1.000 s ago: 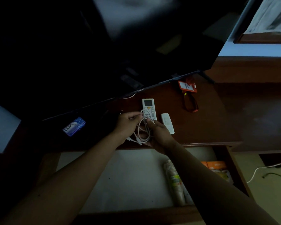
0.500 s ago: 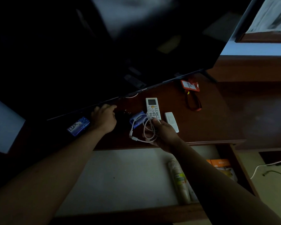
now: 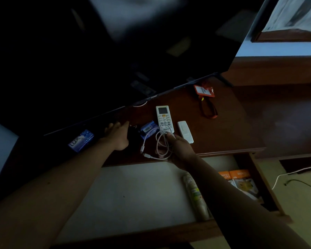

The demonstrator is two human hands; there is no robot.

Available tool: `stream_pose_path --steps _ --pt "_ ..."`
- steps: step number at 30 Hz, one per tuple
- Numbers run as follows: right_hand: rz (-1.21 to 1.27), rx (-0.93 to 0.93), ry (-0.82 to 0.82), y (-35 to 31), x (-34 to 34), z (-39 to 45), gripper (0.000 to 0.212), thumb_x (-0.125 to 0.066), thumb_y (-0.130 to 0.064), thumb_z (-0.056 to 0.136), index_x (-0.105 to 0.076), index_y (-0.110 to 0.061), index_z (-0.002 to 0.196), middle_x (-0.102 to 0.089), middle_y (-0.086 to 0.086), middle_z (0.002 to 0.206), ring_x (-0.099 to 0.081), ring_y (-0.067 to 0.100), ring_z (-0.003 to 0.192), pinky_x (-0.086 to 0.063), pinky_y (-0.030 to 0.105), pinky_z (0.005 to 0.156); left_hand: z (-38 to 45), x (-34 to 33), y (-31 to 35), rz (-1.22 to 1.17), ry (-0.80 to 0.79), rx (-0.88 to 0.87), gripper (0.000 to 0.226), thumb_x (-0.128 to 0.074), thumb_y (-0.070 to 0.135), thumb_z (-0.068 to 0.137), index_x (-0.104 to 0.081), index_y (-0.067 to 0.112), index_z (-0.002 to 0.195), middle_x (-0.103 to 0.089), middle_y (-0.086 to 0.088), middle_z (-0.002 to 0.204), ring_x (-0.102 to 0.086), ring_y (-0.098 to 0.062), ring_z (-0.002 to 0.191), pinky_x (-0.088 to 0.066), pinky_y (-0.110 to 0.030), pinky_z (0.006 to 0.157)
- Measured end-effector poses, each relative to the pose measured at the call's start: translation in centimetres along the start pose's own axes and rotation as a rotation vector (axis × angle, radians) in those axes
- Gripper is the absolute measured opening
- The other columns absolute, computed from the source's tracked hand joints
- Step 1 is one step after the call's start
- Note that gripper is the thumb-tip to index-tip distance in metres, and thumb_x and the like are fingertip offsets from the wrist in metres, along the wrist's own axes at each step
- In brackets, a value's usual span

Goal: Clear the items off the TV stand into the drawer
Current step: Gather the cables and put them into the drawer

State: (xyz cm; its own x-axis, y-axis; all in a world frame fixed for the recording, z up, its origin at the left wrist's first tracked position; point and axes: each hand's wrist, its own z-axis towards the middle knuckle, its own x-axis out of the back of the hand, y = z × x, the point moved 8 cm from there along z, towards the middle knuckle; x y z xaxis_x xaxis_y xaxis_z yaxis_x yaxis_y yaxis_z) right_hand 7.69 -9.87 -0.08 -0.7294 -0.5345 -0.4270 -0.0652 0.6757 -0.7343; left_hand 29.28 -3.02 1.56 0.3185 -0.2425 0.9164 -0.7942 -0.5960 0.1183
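On the dark wooden TV stand my right hand is shut on a coiled white cable, whose plug ends trail to the left. My left hand lies further left with fingers apart, next to a small dark item that I cannot make out. A white AC remote, a smaller white remote, a blue barcoded box, a blue Lux soap box and an orange card holder with its lanyard lie on the stand. The drawer is pulled out below.
A large dark TV overhangs the back of the stand. Inside the drawer lie a stack of paper cups and orange boxes at the right. Cables run over the floor at the far right.
My left hand has let go of the cable and moved left toward the TV's lower edge. My right hand has kept the cable and stayed near the stand's front edge.
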Motion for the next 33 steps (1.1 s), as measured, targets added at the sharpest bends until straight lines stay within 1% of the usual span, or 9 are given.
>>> stream_pose_path --steps 3,5,7,14,18,20,23,29,33 --pt "-0.006 -0.003 0.006 0.1 0.1 0.0 0.035 -0.039 -0.033 0.107 -0.054 -0.011 0.129 -0.063 0.021 0.124 -0.067 0.039 0.105 -0.059 0.05 0.078 0.6 -0.2 -0.2 -0.22 -0.098 0.076 0.091 -0.065 0.019 0.081 -0.015 0.02 0.157 -0.022 -0.017 0.16 -0.023 -0.04 0.146 -0.028 -0.052 0.117" --pt "-0.009 -0.008 0.024 0.4 0.3 0.2 0.035 -0.041 -0.035 0.106 -0.055 -0.012 0.129 -0.063 0.022 0.125 -0.066 0.04 0.107 -0.057 0.054 0.084 0.8 0.1 -0.1 -0.277 -0.105 0.093 0.074 -0.062 0.023 0.077 -0.039 0.013 0.147 -0.036 -0.02 0.152 -0.036 -0.04 0.138 -0.036 -0.05 0.112" --pt "-0.024 -0.016 0.052 0.8 0.8 0.5 0.036 -0.043 -0.036 0.105 -0.056 -0.013 0.129 -0.063 0.022 0.128 -0.066 0.041 0.11 -0.056 0.056 0.088 0.8 0.3 0.1 -0.281 -0.068 0.111 0.061 -0.062 0.025 0.077 -0.051 0.009 0.135 -0.045 -0.021 0.143 -0.044 -0.04 0.131 -0.041 -0.05 0.108" --pt "-0.05 -0.039 0.088 1.8 1.7 0.8 0.036 -0.045 -0.037 0.104 -0.057 -0.013 0.127 -0.063 0.022 0.125 -0.064 0.042 0.112 -0.051 0.061 0.096 0.8 -1.2 0.0 -0.247 0.007 0.132 0.044 -0.062 0.014 0.088 -0.054 -0.003 0.128 -0.044 -0.026 0.142 -0.043 -0.04 0.131 -0.039 -0.047 0.11" --pt "-0.095 -0.028 0.102 1.6 1.9 0.9 0.036 -0.045 -0.039 0.103 -0.057 -0.014 0.126 -0.064 0.02 0.125 -0.066 0.039 0.11 -0.052 0.057 0.095 -0.5 -1.8 -1.0 -0.269 0.049 0.165 0.068 -0.062 0.012 0.09 -0.031 -0.005 0.148 -0.026 -0.026 0.155 -0.03 -0.039 0.143 -0.027 -0.045 0.119" --pt "-0.104 -0.025 0.101 1.5 1.8 0.9 0.037 -0.046 -0.04 0.103 -0.057 -0.014 0.127 -0.064 0.02 0.125 -0.066 0.04 0.11 -0.052 0.057 0.095 -1.7 -1.6 -1.4 -0.308 0.084 0.182 0.072 -0.063 0.008 0.089 -0.024 -0.005 0.148 -0.035 -0.029 0.149 -0.041 -0.041 0.136 -0.037 -0.047 0.113" --pt "-0.119 -0.03 0.066 1.4 1.4 0.6 0.039 -0.044 -0.039 0.104 -0.055 -0.012 0.13 -0.063 0.023 0.126 -0.065 0.042 0.111 -0.054 0.057 0.092 -4.2 -1.2 -1.2 -0.33 0.131 0.185 0.06 -0.059 0.007 0.09 -0.031 -0.007 0.141 -0.051 -0.03 0.135 -0.054 -0.044 0.122 -0.047 -0.047 0.101" --pt "-0.265 -0.064 0.006 1.1 1.7 -0.5 0.039 -0.04 -0.041 0.105 -0.06 -0.016 0.127 -0.069 0.018 0.118 -0.068 0.031 0.098 -0.055 0.041 0.077 -8.6 -2.8 2.7 -0.373 0.054 0.071 0.038 -0.055 0.012 0.092 -0.041 0.0 0.125 -0.056 -0.024 0.123 -0.061 -0.038 0.107 -0.052 -0.043 0.085" --pt "-0.288 -0.185 -0.037 1.8 3.9 -1.9 0.039 -0.046 -0.041 0.103 -0.062 -0.013 0.125 -0.071 0.015 0.112 -0.069 0.03 0.092 -0.051 0.045 0.089 -10.5 -5.2 5.8 -0.382 -0.053 -0.043 0.021 -0.051 0.016 0.096 -0.043 0.007 0.112 -0.059 -0.016 0.109 -0.062 -0.03 0.092 -0.048 -0.036 0.07"
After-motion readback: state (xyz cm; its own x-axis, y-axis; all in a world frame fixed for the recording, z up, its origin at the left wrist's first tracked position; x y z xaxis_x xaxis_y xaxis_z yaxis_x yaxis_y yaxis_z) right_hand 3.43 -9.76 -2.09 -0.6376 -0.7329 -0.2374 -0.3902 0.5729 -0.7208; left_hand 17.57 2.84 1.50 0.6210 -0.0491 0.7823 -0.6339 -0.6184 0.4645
